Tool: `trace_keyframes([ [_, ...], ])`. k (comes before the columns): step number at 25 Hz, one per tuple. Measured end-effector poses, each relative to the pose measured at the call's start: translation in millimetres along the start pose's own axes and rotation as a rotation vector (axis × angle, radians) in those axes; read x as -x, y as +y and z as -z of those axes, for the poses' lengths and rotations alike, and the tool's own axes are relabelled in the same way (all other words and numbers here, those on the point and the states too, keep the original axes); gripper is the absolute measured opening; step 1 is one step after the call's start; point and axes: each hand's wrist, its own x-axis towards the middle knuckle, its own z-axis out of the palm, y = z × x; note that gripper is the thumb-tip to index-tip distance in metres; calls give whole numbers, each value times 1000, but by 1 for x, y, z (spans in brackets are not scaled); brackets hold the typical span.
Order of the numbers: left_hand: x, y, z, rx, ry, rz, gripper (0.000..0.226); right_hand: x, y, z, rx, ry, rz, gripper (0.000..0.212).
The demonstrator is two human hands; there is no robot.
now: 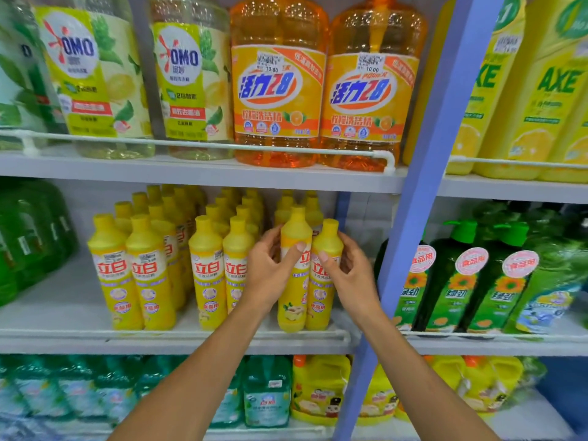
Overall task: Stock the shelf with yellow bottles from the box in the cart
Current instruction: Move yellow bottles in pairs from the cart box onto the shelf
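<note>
Placement of two yellow bottles at the front of the middle shelf [63,313] looks to be the step in hand. The left hand [267,272] is wrapped round the left bottle [294,300], thumb across its label and fingers behind. The right hand [353,278] grips the right bottle [321,300] the same way from the other side. The two bottles touch side by side, so the hands sit close together, each clamped on its own bottle. Both bottles stand upright just behind the white rail [191,332], to the right of the stocked rows [208,268] of the same yellow bottles and left of the blue post [410,218]. Whether their bases rest fully on the shelf I cannot tell; the left bottle's cap rides a little higher. To do this well, I would set each base flat before letting go and turn the labels outward like the neighbours'. I would then line the pair up with the front row and release one hand at a time so neither bottle tips over the rail. Box and cart are out of view.
</note>
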Motion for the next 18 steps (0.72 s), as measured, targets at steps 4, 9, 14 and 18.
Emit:
trace_keyframes([
  [4, -9, -8, 3, -34, -15, -2, 46, -3, -3, -4, 5, 9, -15, 53],
  [9, -2, -23, 8, -56, -70, -8, 46, -2, -4, -4, 5, 15, -7, 51],
  [14, 13, -34, 16, -22, -130, 29, 46, 6, -3, -7, -55, 28, -17, 47],
  [18, 43, -60, 13, -142, -56, 101, 61, 23, 14, -13, -100, 65, -72, 52],
])
